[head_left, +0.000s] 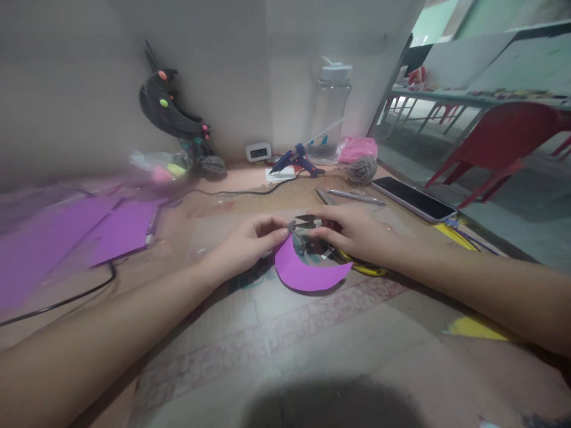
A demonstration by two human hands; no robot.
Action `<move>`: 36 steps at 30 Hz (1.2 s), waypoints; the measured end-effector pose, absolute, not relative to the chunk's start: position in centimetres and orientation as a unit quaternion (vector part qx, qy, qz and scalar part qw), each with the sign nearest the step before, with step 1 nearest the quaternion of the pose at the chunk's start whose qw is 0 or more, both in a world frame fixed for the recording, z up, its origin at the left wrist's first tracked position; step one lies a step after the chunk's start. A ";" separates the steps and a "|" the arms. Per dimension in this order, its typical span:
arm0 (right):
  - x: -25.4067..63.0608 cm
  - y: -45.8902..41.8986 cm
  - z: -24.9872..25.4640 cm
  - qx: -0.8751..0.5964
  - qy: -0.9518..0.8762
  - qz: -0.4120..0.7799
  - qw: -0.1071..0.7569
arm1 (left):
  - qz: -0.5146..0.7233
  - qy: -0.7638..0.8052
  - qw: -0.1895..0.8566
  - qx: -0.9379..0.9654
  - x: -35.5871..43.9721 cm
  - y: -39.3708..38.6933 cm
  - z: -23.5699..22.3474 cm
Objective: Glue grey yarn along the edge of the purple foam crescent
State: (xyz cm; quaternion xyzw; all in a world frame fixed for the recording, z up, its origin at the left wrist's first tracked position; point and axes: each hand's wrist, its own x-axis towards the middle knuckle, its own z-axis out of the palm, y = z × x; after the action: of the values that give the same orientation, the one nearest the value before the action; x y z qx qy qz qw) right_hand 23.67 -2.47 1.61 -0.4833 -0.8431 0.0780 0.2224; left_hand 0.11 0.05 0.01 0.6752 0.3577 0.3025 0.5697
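Note:
My left hand (263, 235) pinches the upper tip of a purple paper crescent (307, 274), whose curved body hangs over the table. At the pinched tip, a small grey piece (291, 226) pokes out between thumb and forefinger, and a thin grey strand seems to loop down from it. My right hand (345, 229) grips small thread snips (306, 222), with dark blades apart and pointing left at the grey piece. Its palm partly hides the snips' handle. Below this hand lies something with yellow handles (370, 270), partly covered.
A blue glue gun (297, 159), small digital clock (258, 152), clear bottle (329, 113) and grey yarn ball (362, 170) stand at the back. A phone (414, 199) and pen (357, 197) lie right. Purple sheets (120, 232) and a black cord (66, 300) are left.

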 end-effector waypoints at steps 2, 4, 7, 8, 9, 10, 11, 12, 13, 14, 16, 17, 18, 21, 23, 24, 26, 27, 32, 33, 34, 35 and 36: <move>23.7 -2.4 1.6 -0.482 -0.845 0.075 0.218 | 0.300 0.360 0.564 0.680 0.1 0.0 0.0; 23.7 -2.5 1.6 -0.482 -0.847 0.073 0.215 | 0.297 0.362 0.559 0.684 0.2 -0.1 0.0; 23.7 -2.5 1.6 -0.483 -0.847 0.072 0.208 | 0.294 0.366 0.553 0.688 0.3 -0.2 0.2; 23.7 -2.5 1.6 -0.483 -0.848 0.073 0.205 | 0.293 0.368 0.550 0.690 0.3 -0.2 0.2; 23.7 -2.4 1.6 -0.481 -0.849 0.074 0.204 | 0.294 0.368 0.547 0.692 0.4 -0.3 0.3; 23.7 -2.4 1.6 -0.478 -0.851 0.076 0.204 | 0.296 0.369 0.545 0.692 0.4 -0.3 0.4; 23.8 -2.4 1.6 -0.473 -0.853 0.079 0.205 | 0.297 0.371 0.544 0.692 0.4 -0.4 0.5; 23.8 -2.4 1.6 -0.467 -0.856 0.083 0.204 | 0.298 0.375 0.543 0.690 0.5 -0.5 0.6; 23.8 -2.4 1.6 -0.462 -0.859 0.087 0.204 | 0.298 0.380 0.542 0.688 0.5 -0.5 0.6; 23.8 -2.4 1.6 -0.459 -0.860 0.091 0.204 | 0.298 0.383 0.541 0.687 0.5 -0.6 0.7; 23.8 -2.4 1.6 -0.455 -0.862 0.093 0.205 | 0.298 0.385 0.540 0.686 0.5 -0.7 0.7; 23.8 -2.4 1.6 -0.455 -0.861 0.092 0.207 | 0.298 0.384 0.541 0.686 0.5 -0.7 0.6; 23.8 -2.4 1.6 -0.455 -0.861 0.092 0.207 | 0.298 0.383 0.542 0.686 0.5 -0.6 0.6; 23.8 -2.4 1.7 -0.454 -0.862 0.097 0.204 | 0.291 0.386 0.544 0.686 0.5 -0.5 0.5; 23.8 -2.4 1.8 -0.454 -0.862 0.102 0.202 | 0.287 0.385 0.543 0.688 0.5 -0.4 0.5; 23.8 -2.4 1.8 -0.453 -0.863 0.104 0.200 | 0.288 0.384 0.542 0.690 0.5 -0.4 0.5; 23.8 -2.4 1.8 -0.451 -0.864 0.104 0.198 | 0.290 0.382 0.540 0.691 0.5 -0.5 0.5; 23.8 -2.4 1.8 -0.450 -0.865 0.103 0.197 | 0.291 0.384 0.540 0.691 0.5 -0.5 0.5; 23.7 -2.5 1.7 -0.477 -0.848 0.069 0.218 | 0.296 0.377 0.538 0.693 0.3 -0.4 0.3; 23.7 -2.5 1.7 -0.484 -0.844 0.066 0.220 | 0.299 0.374 0.537 0.695 0.3 -0.3 0.2; 23.7 -2.5 1.7 -0.488 -0.843 0.065 0.219 | 0.302 0.372 0.536 0.695 0.2 -0.3 0.1; 23.7 -2.6 1.7 -0.488 -0.843 0.067 0.216 | 0.305 0.373 0.535 0.694 0.2 -0.2 0.0; 23.6 -2.6 1.7 -0.487 -0.844 0.067 0.213 | 0.305 0.376 0.535 0.693 0.2 -0.1 -0.1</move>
State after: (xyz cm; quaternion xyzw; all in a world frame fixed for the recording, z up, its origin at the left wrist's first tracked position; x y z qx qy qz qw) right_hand 23.64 -2.61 1.73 -0.4869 -0.8445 0.0670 0.2129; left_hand 0.17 -0.10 -0.10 0.6927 0.3759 0.3046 0.5349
